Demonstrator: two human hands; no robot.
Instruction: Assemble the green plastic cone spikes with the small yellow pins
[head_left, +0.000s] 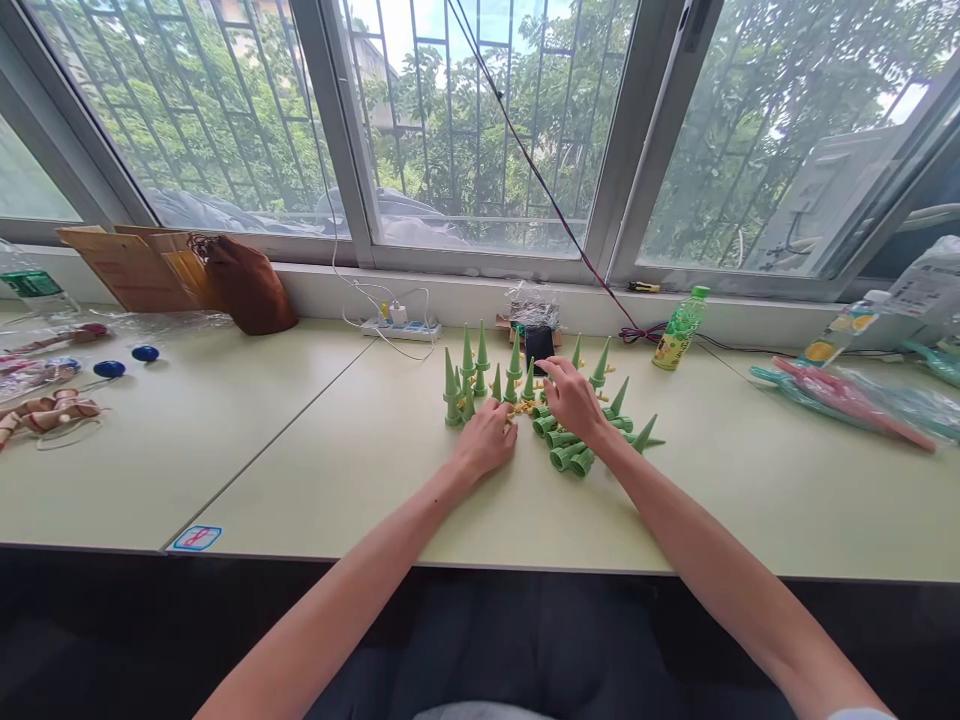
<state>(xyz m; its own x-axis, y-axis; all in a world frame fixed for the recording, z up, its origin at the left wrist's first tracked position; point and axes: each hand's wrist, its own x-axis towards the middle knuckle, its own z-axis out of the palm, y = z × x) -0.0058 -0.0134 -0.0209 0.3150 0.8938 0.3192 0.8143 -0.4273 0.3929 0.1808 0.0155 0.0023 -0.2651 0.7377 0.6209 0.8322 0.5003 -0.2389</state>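
Observation:
Several green plastic cone spikes [451, 390] stand upright in a loose group on the table, each with a pointed tip. More green spikes [581, 460] lie on their sides to the right, their round open ends facing me. Small yellow pieces [523, 408] are scattered between the two groups. My left hand [487, 440] rests low at the front of the standing spikes, fingers curled near the yellow pieces; what they hold is hidden. Higher up, my right hand [574, 398] hovers over the lying spikes with its fingers bent together. Anything within that grip is too small to tell.
Behind the spikes are a black object [538, 345] and crumpled clear plastic [532, 305]. A white power strip [401, 328], a green-capped bottle [680, 328], a brown pouch [247, 285] and blue balls [109, 369] lie around. Plastic-wrapped items [855, 400] sit at right.

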